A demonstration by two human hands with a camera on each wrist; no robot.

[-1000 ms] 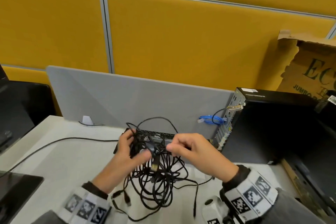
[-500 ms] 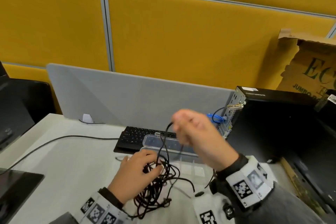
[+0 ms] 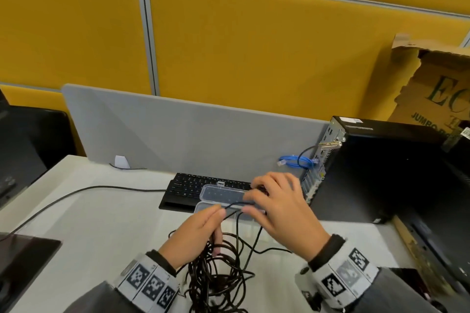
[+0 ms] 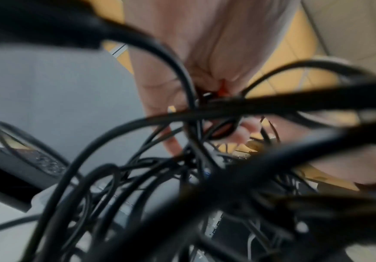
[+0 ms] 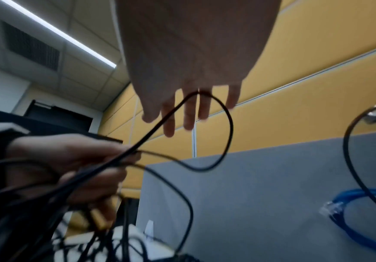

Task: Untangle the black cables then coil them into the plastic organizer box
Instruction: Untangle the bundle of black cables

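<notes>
A tangle of black cables (image 3: 216, 274) lies on the white desk (image 3: 101, 236) at the near edge. My left hand (image 3: 221, 213) grips its upper strands and pinches one strand at the fingertips. That strand runs right to my right hand (image 3: 251, 202), which hovers over the clear plastic organizer box (image 3: 218, 193), open in front of the keyboard. In the right wrist view the right hand (image 5: 182, 115) has straight, spread fingers, and a cable loop (image 5: 229, 131) passes between two of them. The left wrist view shows blurred cables (image 4: 182, 177) filling the frame below my left hand (image 4: 193, 88).
A black keyboard (image 3: 188, 188) sits behind the box, against a grey divider (image 3: 190, 140). A black computer tower (image 3: 381, 173) with a blue network cable (image 3: 295, 161) stands at the right. A cardboard box (image 3: 437, 89) is behind it. A dark screen (image 3: 23, 256) lies at the left.
The right hand, raised high with one strand half a second ago, has come down over the organizer box. The left hand has moved up toward the box with the tangle.
</notes>
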